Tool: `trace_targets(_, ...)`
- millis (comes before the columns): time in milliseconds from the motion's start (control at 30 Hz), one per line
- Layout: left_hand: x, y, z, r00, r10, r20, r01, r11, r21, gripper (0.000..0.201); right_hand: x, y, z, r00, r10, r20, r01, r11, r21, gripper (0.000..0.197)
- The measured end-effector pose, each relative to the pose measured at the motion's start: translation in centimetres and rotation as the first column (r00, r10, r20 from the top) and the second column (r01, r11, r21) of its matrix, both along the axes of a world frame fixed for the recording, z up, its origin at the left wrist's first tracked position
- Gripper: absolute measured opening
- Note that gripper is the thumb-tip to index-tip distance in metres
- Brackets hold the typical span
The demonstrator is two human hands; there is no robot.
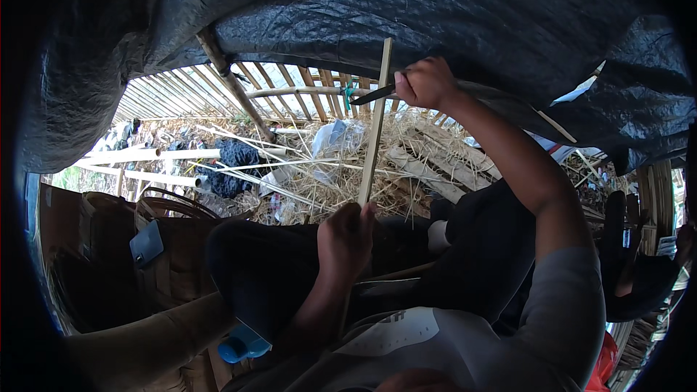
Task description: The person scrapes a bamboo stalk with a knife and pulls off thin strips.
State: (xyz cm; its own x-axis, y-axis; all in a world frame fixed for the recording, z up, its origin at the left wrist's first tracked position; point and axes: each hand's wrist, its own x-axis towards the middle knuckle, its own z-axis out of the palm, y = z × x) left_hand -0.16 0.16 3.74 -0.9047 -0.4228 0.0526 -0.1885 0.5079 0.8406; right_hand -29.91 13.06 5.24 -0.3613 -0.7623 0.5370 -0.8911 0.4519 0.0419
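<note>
Black tarp (pixel 406 22) overhead, straw litter (pixel 341 174) below it. Bamboo strip (pixel 375 127) stands near upright, under the tarp's edge. Left hand (pixel 345 238) fisted round the strip's lower end. Right hand (pixel 427 82) clenched on knife (pixel 373 94), blade touching the strip near its top.

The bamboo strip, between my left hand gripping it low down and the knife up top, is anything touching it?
No. In the head view the bamboo strip runs bare from the left hand up to the knife in the right hand.

Pale matt bamboo strip (pixel 375 127), dark metal knife blade (pixel 373 94), crinkled glossy black tarpaulin (pixel 406 7)
</note>
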Motion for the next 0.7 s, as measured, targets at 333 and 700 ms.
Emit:
trace_targets(333, 0.1, 0.0, 0.5, 1.000, -0.025, -0.002, 0.025, 0.999, 0.043, 0.039, -4.9, 1.2, 2.1, 0.769, -0.634, 0.088, 0.639, 0.766, -0.071, 0.051)
trace_targets(700, -0.1, -1.8, 2.1, 0.972, -0.222, 0.079, 0.051, 0.528, 0.848, 0.049, -4.7, 1.3, 1.4, 0.472, -0.715, 0.516, 0.787, 0.606, 0.120, 0.072)
